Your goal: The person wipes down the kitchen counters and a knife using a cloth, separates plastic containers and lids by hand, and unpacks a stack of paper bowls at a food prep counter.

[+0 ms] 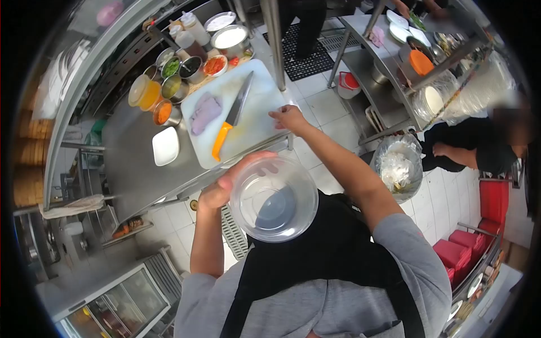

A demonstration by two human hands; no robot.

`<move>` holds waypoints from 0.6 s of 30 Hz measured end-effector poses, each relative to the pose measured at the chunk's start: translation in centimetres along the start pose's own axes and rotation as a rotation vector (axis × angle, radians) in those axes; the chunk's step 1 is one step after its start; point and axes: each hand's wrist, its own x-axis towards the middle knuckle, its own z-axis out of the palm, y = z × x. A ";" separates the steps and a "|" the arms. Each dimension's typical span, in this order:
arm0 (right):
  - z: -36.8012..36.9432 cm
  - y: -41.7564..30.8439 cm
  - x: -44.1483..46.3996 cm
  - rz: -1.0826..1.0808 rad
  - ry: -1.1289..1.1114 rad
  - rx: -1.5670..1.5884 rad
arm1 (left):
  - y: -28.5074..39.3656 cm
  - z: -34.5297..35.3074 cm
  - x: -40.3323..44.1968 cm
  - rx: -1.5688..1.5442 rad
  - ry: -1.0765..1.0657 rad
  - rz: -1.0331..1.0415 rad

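My left hand [229, 186] is closed around the far left side of a clear round plastic container [242, 217], held in front of my apron. A bluish-grey patch shows in its base; I cannot tell whether that is liquid. At the right edge of the white cutting board [256, 121], my right hand [290, 119] has loosely bent fingers, apart, with nothing visible in them. Across the board lies a knife with an orange handle [222, 141], its blade pointing away from me. A pale, pinkish-grey piece of raw meat or fish [206, 114] lies left of the knife.
Behind the board stand a bowl of chopped red food [214, 65], several metal tubs and squeeze bottles [194, 28]. A white dish [165, 146] sits left. A lined waste bin [398, 169] and another person [479, 141] are at right. Metal posts [273, 45] frame the table.
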 end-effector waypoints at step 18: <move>-10.4 -11.8 -24.3 -0.143 -0.060 -0.080 | 3.3 -1.2 10.1 0.286 -0.555 0.190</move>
